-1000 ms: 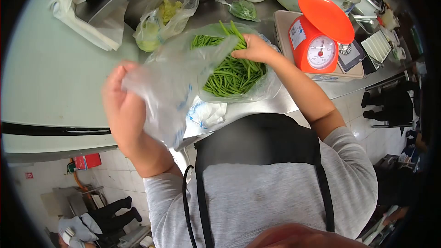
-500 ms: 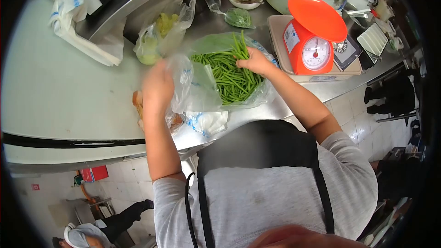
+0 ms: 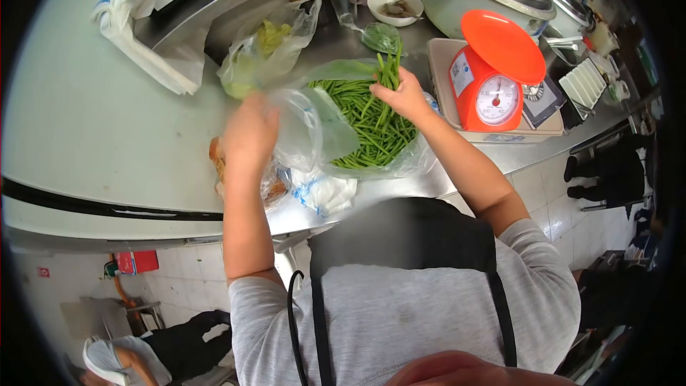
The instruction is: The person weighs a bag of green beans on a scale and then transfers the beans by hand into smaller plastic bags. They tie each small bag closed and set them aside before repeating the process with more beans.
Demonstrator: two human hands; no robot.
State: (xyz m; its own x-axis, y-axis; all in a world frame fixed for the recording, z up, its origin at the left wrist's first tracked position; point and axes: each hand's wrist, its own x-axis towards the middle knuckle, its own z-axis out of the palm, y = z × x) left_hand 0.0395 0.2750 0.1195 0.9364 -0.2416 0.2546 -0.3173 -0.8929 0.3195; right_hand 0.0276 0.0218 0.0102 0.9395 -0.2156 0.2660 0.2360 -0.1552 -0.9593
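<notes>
My right hand (image 3: 401, 94) is closed around a small bunch of long green beans, their tips poking up past my fingers. Below it, a heap of green beans (image 3: 371, 125) fills an open plastic bag (image 3: 418, 161) lying on the steel counter. My left hand (image 3: 251, 125), blurred by motion, grips the edge of a second clear plastic bag (image 3: 296, 125) just left of the heap. That bag's mouth gapes toward the beans, and its film overlaps them. The left fingertips are partly smeared.
An orange dial scale (image 3: 493, 93) stands on a plastic box to the right. Behind are a bag of leafy greens (image 3: 264, 50), a white bowl (image 3: 395, 8) and a large lidded pot (image 3: 457, 0). Bread in a bag (image 3: 268, 186) lies by my left forearm. A person (image 3: 143, 357) is at lower left.
The clear bag's mouth has spread wider beside my left hand. My right hand still grips the green beans, now a little more bunched. The whole view has shifted slightly.
</notes>
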